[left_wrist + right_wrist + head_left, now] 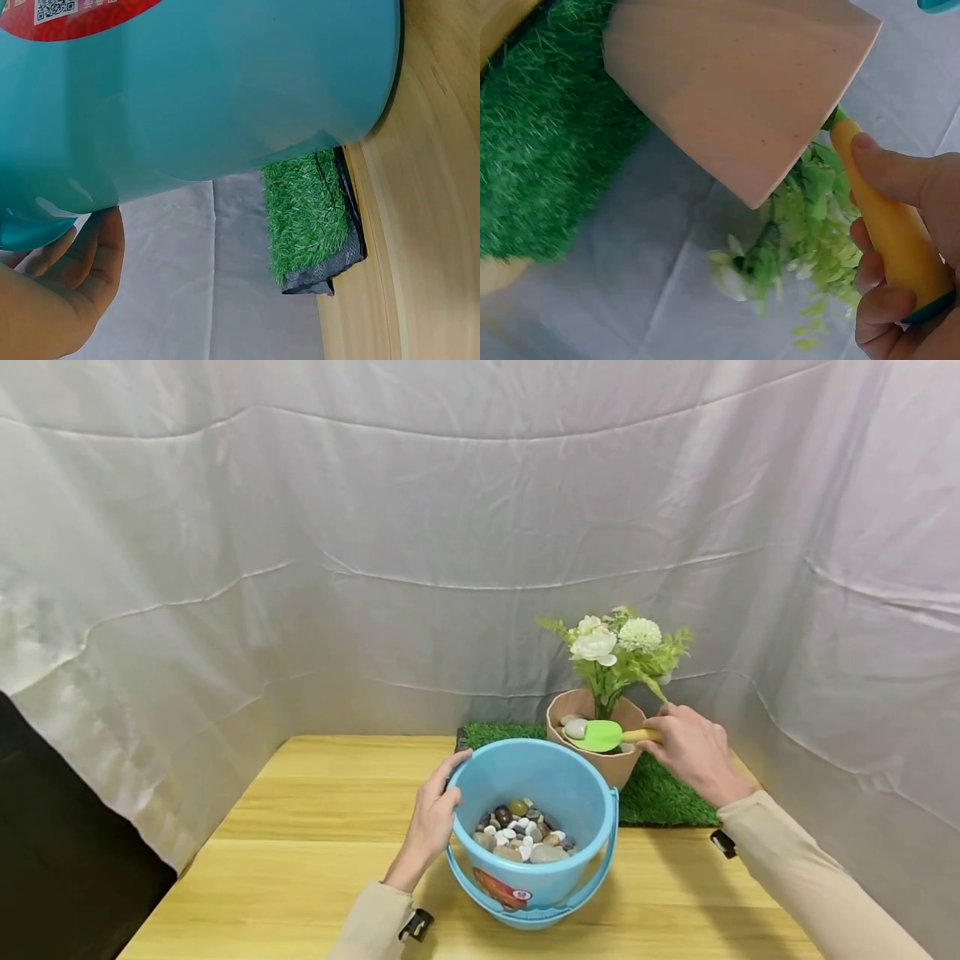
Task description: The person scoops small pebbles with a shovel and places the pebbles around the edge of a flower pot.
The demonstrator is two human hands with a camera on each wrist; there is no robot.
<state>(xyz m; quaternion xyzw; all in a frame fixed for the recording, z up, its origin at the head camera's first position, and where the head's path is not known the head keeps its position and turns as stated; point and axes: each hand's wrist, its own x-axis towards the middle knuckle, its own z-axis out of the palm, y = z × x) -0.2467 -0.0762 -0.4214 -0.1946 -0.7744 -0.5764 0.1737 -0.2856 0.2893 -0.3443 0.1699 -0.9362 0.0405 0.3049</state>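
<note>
My left hand (433, 814) grips the rim of a blue bucket (540, 768) at its left side, thumb toward the inside. Pebbles (525, 833) in white, grey and brown lie at the bottom of the bucket. My right hand (696, 752) holds a small garden trowel by its yellow handle (889, 217). The trowel's green blade (600, 737) is over the mouth of a pinkish flowerpot (609, 767), beside pale stones (576, 728) there. White flowers with green leaves (615, 643) rise from the pot.
A mat of artificial grass (663, 793) lies under the pot, behind and right of the bucket. The wooden table (315, 810) carries everything. Grey curtains (450, 527) hang behind and at both sides. The bucket's handle (551, 912) hangs down in front.
</note>
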